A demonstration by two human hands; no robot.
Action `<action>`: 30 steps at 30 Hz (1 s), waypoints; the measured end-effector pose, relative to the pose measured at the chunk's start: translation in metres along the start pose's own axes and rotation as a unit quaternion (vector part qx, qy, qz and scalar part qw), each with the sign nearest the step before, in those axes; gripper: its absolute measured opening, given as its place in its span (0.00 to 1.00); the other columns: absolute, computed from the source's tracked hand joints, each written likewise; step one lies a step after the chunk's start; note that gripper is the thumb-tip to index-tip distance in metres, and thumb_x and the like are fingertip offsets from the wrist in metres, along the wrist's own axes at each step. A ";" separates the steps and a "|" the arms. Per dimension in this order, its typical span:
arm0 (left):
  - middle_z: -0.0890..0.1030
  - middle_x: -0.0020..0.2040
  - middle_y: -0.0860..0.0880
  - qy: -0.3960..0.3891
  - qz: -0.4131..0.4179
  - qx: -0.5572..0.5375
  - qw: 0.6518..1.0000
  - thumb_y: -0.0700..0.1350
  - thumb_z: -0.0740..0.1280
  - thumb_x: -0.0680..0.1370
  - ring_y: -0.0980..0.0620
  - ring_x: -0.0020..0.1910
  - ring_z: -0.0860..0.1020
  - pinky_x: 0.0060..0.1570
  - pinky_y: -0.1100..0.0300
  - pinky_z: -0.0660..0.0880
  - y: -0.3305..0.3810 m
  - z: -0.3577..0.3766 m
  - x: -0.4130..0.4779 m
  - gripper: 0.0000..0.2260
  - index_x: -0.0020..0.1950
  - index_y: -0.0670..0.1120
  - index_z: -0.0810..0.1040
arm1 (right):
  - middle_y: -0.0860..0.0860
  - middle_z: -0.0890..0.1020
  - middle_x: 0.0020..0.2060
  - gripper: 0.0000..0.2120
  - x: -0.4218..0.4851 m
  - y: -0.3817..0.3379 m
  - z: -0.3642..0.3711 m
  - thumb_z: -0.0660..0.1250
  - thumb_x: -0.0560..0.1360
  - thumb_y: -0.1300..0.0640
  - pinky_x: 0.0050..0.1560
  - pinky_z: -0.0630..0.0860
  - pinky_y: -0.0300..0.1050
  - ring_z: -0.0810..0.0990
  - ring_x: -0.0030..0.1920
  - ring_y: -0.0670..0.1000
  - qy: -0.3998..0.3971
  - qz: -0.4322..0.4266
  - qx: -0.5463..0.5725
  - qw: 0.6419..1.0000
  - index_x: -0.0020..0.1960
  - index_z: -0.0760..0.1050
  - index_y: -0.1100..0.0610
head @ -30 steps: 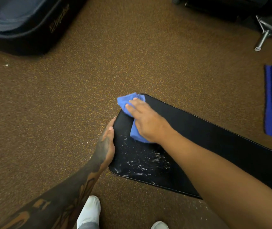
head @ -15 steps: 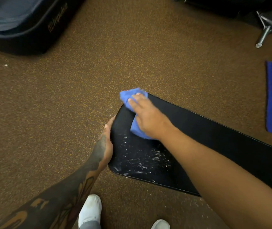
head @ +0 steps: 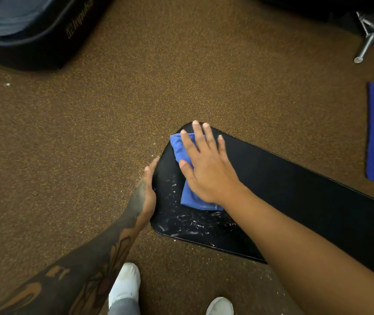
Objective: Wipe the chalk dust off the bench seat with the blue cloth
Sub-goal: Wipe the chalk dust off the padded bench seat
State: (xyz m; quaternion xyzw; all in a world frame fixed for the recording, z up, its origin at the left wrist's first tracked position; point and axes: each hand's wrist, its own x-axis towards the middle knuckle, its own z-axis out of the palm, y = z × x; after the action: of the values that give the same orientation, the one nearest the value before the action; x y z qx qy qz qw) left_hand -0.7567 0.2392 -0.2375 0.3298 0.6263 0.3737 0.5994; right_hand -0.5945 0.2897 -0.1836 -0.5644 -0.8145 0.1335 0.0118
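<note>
right hand [head: 206, 164]: pressing flat on the blue cloth [head: 190, 197], fingers straight and spread.
blue cloth: lying folded on the end of the bench seat [head: 295, 189], showing past the palm on both sides.
left hand [head: 146, 194]: bracing against the seat's end edge; its fingers are mostly hidden, so I cannot tell whether it is gripping.
done: the seat further along is looking dark and dust-free.
left: chalk dust [head: 195, 223] is streaking the near corner, so the job is looking about midway.

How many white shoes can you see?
2. One white shoe is at bottom centre; the other shoe is to its right, cut off by the frame's edge.
</note>
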 end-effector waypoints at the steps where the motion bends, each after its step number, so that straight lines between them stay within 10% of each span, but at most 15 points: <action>1: 0.74 0.72 0.56 -0.006 -0.005 -0.035 0.999 0.60 0.48 0.83 0.65 0.66 0.73 0.70 0.59 0.67 -0.006 0.000 0.003 0.21 0.70 0.61 0.73 | 0.54 0.45 0.79 0.29 0.005 -0.002 0.006 0.50 0.82 0.47 0.76 0.45 0.62 0.39 0.78 0.56 -0.016 0.010 0.023 1.000 0.79 0.47 0.53; 10: 0.82 0.64 0.48 -0.028 -0.080 -0.110 0.990 0.50 0.52 0.86 0.49 0.66 0.78 0.70 0.48 0.70 0.002 0.002 0.000 0.18 0.68 0.48 0.78 | 0.55 0.57 0.78 0.26 -0.029 -0.022 0.035 0.56 0.81 0.51 0.76 0.50 0.54 0.50 0.78 0.57 -0.006 -0.088 0.042 0.995 0.77 0.59 0.57; 16: 0.77 0.70 0.51 -0.034 -0.080 -0.118 0.989 0.50 0.53 0.85 0.52 0.70 0.74 0.75 0.47 0.66 0.000 -0.002 0.005 0.18 0.72 0.52 0.74 | 0.58 0.54 0.78 0.25 -0.015 -0.019 0.034 0.55 0.82 0.54 0.76 0.53 0.56 0.48 0.78 0.58 0.023 0.021 0.101 0.994 0.77 0.58 0.60; 21: 0.81 0.65 0.44 -0.047 -0.137 -0.163 0.976 0.51 0.53 0.85 0.47 0.63 0.80 0.68 0.47 0.73 -0.002 -0.004 0.006 0.19 0.72 0.49 0.73 | 0.60 0.64 0.75 0.25 -0.043 -0.022 0.045 0.53 0.80 0.52 0.74 0.61 0.57 0.59 0.76 0.60 0.009 -0.118 0.050 0.992 0.73 0.66 0.62; 26: 0.82 0.64 0.47 -0.064 -0.146 -0.184 0.970 0.55 0.57 0.84 0.47 0.63 0.80 0.68 0.47 0.73 0.003 -0.004 0.004 0.18 0.69 0.51 0.78 | 0.61 0.59 0.77 0.22 -0.022 -0.014 0.035 0.59 0.81 0.60 0.74 0.60 0.58 0.53 0.77 0.60 0.066 0.059 0.109 0.990 0.73 0.64 0.64; 30: 0.86 0.54 0.44 -0.071 -0.142 -0.194 0.968 0.54 0.55 0.84 0.50 0.53 0.85 0.55 0.56 0.80 0.005 -0.002 0.002 0.20 0.58 0.48 0.85 | 0.63 0.65 0.73 0.23 -0.050 -0.044 0.051 0.63 0.77 0.61 0.72 0.64 0.60 0.60 0.75 0.63 0.049 -0.080 0.078 0.993 0.70 0.68 0.66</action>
State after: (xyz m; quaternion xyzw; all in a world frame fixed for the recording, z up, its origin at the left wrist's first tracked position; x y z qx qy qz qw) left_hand -0.7593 0.2430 -0.2341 0.1403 0.5383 0.3746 0.7418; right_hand -0.6252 0.2182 -0.2164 -0.5006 -0.8428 0.1673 0.1057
